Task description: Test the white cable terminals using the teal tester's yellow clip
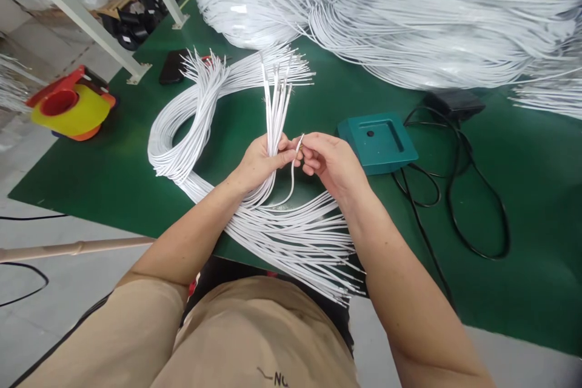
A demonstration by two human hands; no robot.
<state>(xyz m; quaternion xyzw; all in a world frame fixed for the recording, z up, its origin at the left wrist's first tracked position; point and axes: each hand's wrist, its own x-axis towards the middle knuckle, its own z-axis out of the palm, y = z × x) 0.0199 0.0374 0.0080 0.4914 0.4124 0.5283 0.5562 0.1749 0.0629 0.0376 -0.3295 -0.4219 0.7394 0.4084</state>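
Note:
My left hand (262, 160) is closed around a small bunch of white cables (276, 112), whose stripped ends point up and away from me. Between the thumb and fingers of my right hand (326, 156) is the end of a single white cable (293, 171), bent out from the others. The fingertips of both hands meet close together at that cable end. Below them, a loose spread of white cables (291, 233) runs toward the table's front edge. To the left lies a looped bundle of white cables (170, 133).
A teal device (379, 142) with a recessed top sits right of my hands, with black cords (454, 194) beyond it. Large heaps of white cable (422, 18) cover the back of the green table (522, 194). A yellow and red tape dispenser (73, 106) stands at left, near metal posts (82, 18).

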